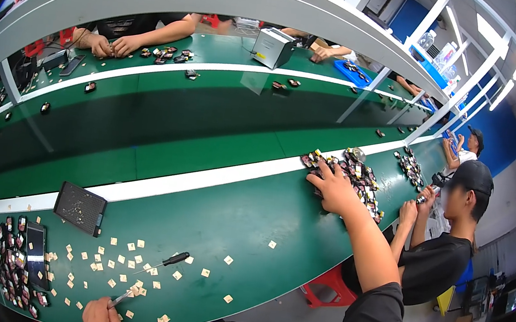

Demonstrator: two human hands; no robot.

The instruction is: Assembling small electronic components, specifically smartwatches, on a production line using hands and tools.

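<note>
My left hand [102, 318] is closed around a slim metal tool, which looks like tweezers [121, 299], at the front edge of the green bench. The tool's tip points at a cluster of small square cream pieces [138, 289]. Stretched far to the right, my right hand [335, 191] rests over a heap of small black parts [364, 184] with pink and yellow marks. Its fingers are spread on the heap's near left side, with no part plainly gripped. A black-handled screwdriver [176, 259] lies among the scattered cream squares.
At the left, more black parts [5, 252] lie beside a dark flat device [36, 249]. A black tray [79, 208] sits against the white rail. Beyond runs a green conveyor belt [176, 144] carrying scattered parts. A co-worker [447, 248] sits at my right; other people's hands work across the belt.
</note>
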